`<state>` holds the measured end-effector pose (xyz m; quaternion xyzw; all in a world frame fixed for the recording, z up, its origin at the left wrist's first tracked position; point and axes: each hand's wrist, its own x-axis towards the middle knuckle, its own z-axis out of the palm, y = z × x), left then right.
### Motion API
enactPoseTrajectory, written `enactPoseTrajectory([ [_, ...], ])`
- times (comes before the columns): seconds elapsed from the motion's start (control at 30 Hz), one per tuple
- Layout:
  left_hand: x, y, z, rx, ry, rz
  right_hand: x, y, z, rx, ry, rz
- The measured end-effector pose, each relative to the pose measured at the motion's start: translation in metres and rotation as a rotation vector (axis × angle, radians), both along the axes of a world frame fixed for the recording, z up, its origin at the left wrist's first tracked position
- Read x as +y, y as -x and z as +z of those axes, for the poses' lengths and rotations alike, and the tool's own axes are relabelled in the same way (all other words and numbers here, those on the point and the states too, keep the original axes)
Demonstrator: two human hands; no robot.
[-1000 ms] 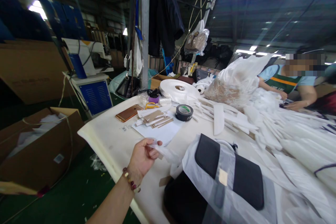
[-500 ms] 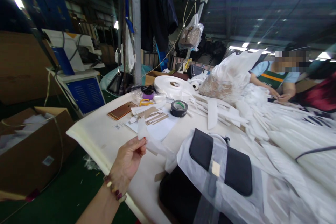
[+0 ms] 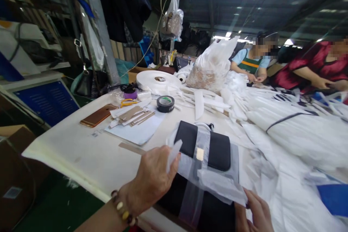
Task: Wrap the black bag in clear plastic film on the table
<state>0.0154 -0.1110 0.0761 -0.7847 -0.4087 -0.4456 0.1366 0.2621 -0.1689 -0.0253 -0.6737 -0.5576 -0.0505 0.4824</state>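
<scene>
A black handbag (image 3: 217, 203) lies on the table before me, its black flap (image 3: 219, 150) spread over a thin white wrapping sheet (image 3: 217, 183). A translucent strip (image 3: 202, 141) runs across the flap and down the front, with a small cream patch (image 3: 200, 154) on it. At the bag's left side, my left hand (image 3: 156, 174) is closed, pinching a folded white edge of the sheet between thumb and fingers. My right hand (image 3: 257, 210) is at the bag's lower right corner, its fingers closed on the sheet's other end; part of this hand is out of frame.
Left of the bag lie a phone (image 3: 99, 115), paper strips (image 3: 136, 116), yellow-handled scissors (image 3: 127, 102) and a black tape roll (image 3: 165, 104). Behind is a big white roll (image 3: 148, 79). White sheets (image 3: 293, 152) pile up at right. Two people work across the table.
The view has turned right. My left hand has moved from above the table to the bag's left side, still pinching the white sheet. My right hand has come into view at the sheet's right end.
</scene>
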Motion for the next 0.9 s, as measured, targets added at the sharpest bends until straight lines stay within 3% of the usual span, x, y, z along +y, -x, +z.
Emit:
enactPoseTrajectory([
  [0.17, 0.007, -0.046, -0.036, 0.295, 0.068, -0.177, -0.002, 0.0, 0.007, 0.438, 0.158, -0.134],
  [0.23, 0.008, -0.055, -0.052, 0.415, 0.081, -0.21, -0.003, -0.002, 0.009, 0.635, 0.23, -0.18],
  [0.33, 0.009, -0.059, -0.066, 0.519, 0.077, -0.209, -0.005, -0.006, 0.014, 0.825, 0.222, -0.158],
  [0.47, 0.008, -0.062, -0.066, 0.629, 0.12, -0.145, -0.01, -0.014, 0.023, 0.878, 0.143, -0.161],
  [0.57, 0.006, -0.064, -0.063, 0.693, 0.151, -0.112, -0.017, -0.028, 0.031, 0.762, 0.087, -0.212],
  [0.7, 0.006, -0.065, -0.064, 0.688, 0.188, -0.112, -0.022, -0.051, 0.034, 0.697, 0.143, -0.317],
  [0.8, 0.006, -0.065, -0.065, 0.649, 0.198, -0.123, -0.018, -0.061, 0.029, 0.855, 0.166, -0.356],
  [0.9, 0.007, -0.066, -0.065, 0.606, 0.18, -0.139, -0.01, -0.061, 0.021, 1.114, 0.056, -0.276],
])
